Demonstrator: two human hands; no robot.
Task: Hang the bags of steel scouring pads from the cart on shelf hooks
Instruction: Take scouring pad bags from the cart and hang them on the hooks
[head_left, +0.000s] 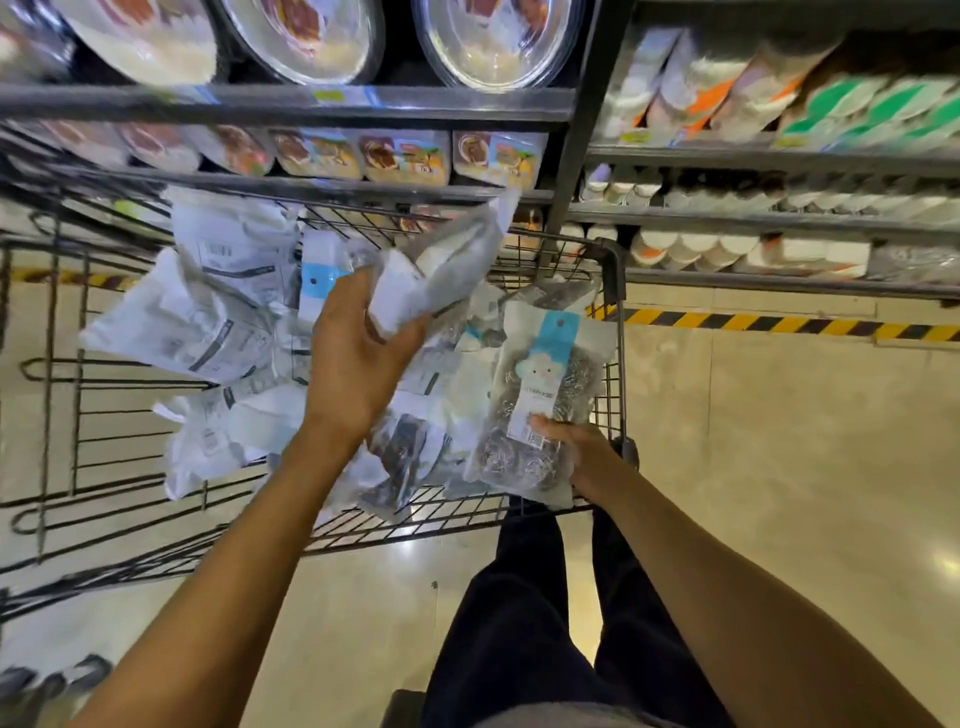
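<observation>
A black wire cart (615, 332) holds several clear bags of steel scouring pads (208, 322), most lying label side up. My left hand (358, 353) grips one bag (441, 260) and holds it lifted above the pile, tilted up to the right. My right hand (582, 452) holds the bottom edge of another bag (540, 395) at the cart's right corner. That bag faces me, with a blue header card and grey steel coils showing through.
Dark shelves (363, 104) run across the top with glass lidded dishes and boxed containers. To the right, more shelves (779, 156) carry packaged goods. A yellow and black floor strip (779, 325) runs under them. My dark trousers (545, 649) stand behind the cart.
</observation>
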